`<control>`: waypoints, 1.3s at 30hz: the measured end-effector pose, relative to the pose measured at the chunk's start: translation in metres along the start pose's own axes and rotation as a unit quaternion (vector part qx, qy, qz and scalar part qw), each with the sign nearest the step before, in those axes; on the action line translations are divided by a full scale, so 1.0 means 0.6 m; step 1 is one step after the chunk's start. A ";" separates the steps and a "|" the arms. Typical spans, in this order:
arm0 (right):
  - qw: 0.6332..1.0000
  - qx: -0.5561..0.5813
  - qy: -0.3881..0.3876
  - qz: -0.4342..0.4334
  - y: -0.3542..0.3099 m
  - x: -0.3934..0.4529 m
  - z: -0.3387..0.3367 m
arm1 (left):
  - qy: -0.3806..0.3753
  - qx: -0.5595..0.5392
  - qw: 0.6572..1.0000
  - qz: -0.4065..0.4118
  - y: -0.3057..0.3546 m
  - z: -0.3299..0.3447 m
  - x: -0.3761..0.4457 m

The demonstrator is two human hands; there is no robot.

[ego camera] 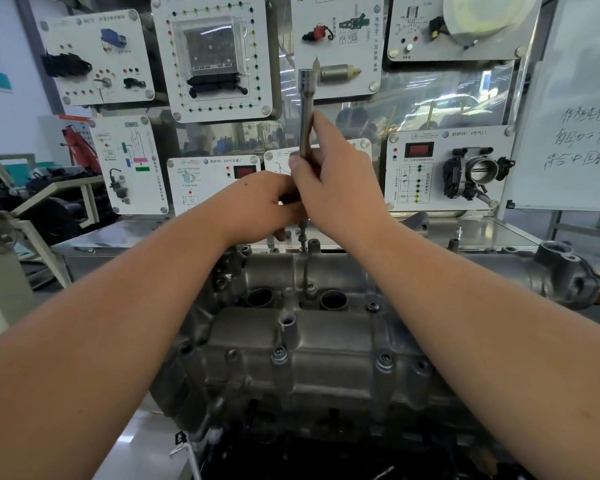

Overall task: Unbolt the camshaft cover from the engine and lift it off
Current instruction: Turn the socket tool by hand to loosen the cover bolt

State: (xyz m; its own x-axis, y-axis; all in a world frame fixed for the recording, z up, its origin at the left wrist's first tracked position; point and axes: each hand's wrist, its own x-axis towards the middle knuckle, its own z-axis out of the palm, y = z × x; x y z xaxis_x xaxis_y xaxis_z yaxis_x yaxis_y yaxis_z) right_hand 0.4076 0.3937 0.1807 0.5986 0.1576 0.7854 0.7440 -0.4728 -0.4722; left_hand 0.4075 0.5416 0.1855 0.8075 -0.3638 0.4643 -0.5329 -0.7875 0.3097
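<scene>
Whiteboard [575, 109] — handwritten Chinese, "中国" legible

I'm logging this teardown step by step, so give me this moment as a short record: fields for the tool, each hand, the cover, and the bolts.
tool: long socket extension, held upright above the far edge of the cover
right hand: grips the extension's lower shaft
left hand: at the tool's lower end, fingers curled; exact hold hidden
camshaft cover: seated on the engine
bolts: several in place near the front, e.g. and
bit: points down at the cover's far edge
</scene>
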 end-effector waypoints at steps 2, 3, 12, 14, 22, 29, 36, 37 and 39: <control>1.000 0.006 0.012 -0.001 -0.003 -0.003 0.000 | 0.004 0.002 1.000 0.002 -0.001 0.000 0.001; 1.000 0.004 0.023 -0.004 -0.003 -0.004 0.000 | 0.005 0.000 1.000 0.003 -0.001 0.001 0.001; 1.000 -0.012 0.012 0.003 0.000 0.001 -0.001 | -0.003 -0.025 1.000 0.003 -0.001 0.000 -0.001; 1.000 -0.012 0.011 -0.007 -0.004 -0.002 -0.002 | 0.003 -0.021 1.000 0.005 -0.003 -0.001 0.000; 1.000 0.004 -0.002 0.011 -0.002 -0.001 -0.001 | 0.000 -0.021 1.000 0.000 0.000 0.001 -0.002; 1.000 -0.019 -0.006 0.002 -0.005 -0.001 -0.001 | 0.014 -0.002 1.000 -0.003 -0.006 0.001 0.002; 1.000 -0.012 -0.022 0.013 -0.004 -0.005 0.000 | -0.009 -0.009 1.000 0.000 0.000 0.000 -0.001; 1.000 -0.010 -0.016 0.013 -0.004 -0.005 -0.001 | -0.008 -0.006 1.000 0.001 -0.001 0.000 0.000; 1.000 -0.011 -0.001 0.008 -0.005 -0.004 -0.001 | -0.004 -0.001 1.000 0.002 -0.003 0.000 0.002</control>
State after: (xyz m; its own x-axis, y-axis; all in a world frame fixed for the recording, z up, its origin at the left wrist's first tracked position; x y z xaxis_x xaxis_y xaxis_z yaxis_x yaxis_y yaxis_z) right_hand 0.4039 0.3944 0.1804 0.6115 0.1508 0.7768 0.7268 -0.4952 -0.4760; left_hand 0.4093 0.5426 0.1853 0.8075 -0.3699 0.4594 -0.5359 -0.7854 0.3097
